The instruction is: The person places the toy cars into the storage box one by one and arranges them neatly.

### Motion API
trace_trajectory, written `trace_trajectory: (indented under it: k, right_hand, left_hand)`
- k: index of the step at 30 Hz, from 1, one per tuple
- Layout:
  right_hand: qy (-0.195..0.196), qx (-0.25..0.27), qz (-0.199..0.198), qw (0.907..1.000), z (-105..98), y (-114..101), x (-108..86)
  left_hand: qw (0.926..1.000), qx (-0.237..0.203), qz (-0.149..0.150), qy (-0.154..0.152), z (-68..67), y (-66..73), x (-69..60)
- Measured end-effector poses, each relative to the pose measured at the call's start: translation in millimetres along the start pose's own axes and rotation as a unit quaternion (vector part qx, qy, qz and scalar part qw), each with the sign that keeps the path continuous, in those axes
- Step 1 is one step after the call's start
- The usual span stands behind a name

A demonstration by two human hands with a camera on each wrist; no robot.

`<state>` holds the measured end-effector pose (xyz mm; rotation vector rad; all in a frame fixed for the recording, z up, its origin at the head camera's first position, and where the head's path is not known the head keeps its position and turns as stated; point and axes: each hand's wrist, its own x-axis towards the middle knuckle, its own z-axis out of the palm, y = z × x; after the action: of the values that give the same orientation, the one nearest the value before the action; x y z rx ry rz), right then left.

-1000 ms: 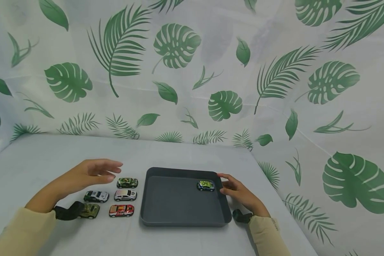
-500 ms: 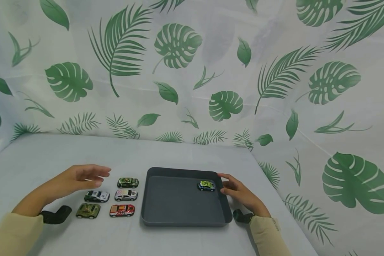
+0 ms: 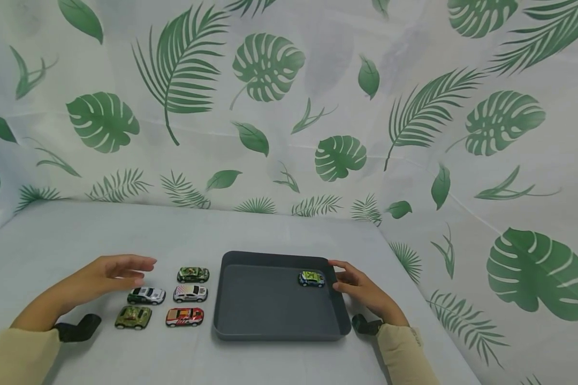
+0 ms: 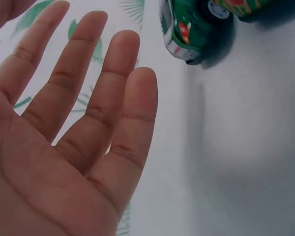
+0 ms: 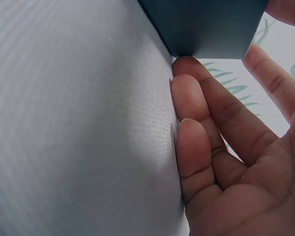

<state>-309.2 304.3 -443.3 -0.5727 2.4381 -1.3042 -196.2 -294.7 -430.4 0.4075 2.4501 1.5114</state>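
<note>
– Leaf-printed cloth (image 3: 298, 21) hangs beyond the tray (image 3: 265, 307), and a pale tabletop (image 3: 270, 363) spreads beneath it. What's inside the tray?

– One car with a yellow-green roof (image 3: 311, 278), towards the tray's back right corner.

– And the other cars?

– All five stand left of the tray. Closest to it is a column of three: a dark green car (image 3: 193, 275) at the back, a white car (image 3: 190, 293) in the middle, a red car (image 3: 184, 317) at the front. Farther out from the tray sit a silver-and-black car (image 3: 146, 295) and, nearer the front, an olive car (image 3: 132, 318).

– Where's the left hand (image 3: 107, 274)?

– Well left of the tray, near the silver-and-black car; whether above or behind it, I can't tell. Its fingers are stretched out with gaps between them, the palm bare.

– And the right hand (image 3: 363, 291)?

– Holding the tray's right wall, thumb at the rim, index finger by the back corner. Its lower fingers are bent, low beside the tray's outer edge.

– Sleeves?

– Cream: the left sleeve (image 3: 19, 355) far left of the tray, the right sleeve (image 3: 407, 353) off its front right corner.
</note>
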Motion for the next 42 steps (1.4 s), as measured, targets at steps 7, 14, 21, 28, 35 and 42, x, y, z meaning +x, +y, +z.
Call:
trace_trajectory:
  k: [7,14,21,28,35,42]
  right_hand:
    - [0.009,0.005,0.018,0.9998,1.4,-1.4,-5.0]
    - [0.013,0.004,0.021,0.9997,4.1,-2.7,-5.1]
    - [0.011,-0.001,0.019,0.9998,4.3,-3.8,-3.5]
    - [0.005,0.002,0.010,0.9999,2.3,-2.3,0.2]
    - [0.005,0.004,0.008,0.9999,1.3,-1.0,0.4]
    - [0.002,0.005,0.004,1.0000,0.2,-0.2,0.3]
  left_hand:
    - [0.9998,0.013,-0.013,-0.004,-2.2,-2.8,1.3]
    - [0.9987,0.026,-0.043,-0.009,-0.4,-5.1,3.9]
    - [0.9984,0.042,-0.017,-0.035,1.9,-12.1,4.9]
    - [0.9960,0.084,-0.003,-0.031,3.6,-15.2,6.6]
    - [0.9960,0.080,-0.035,-0.021,5.6,-15.1,8.4]
    - [0.9939,0.102,-0.040,-0.014,6.9,-13.3,10.2]
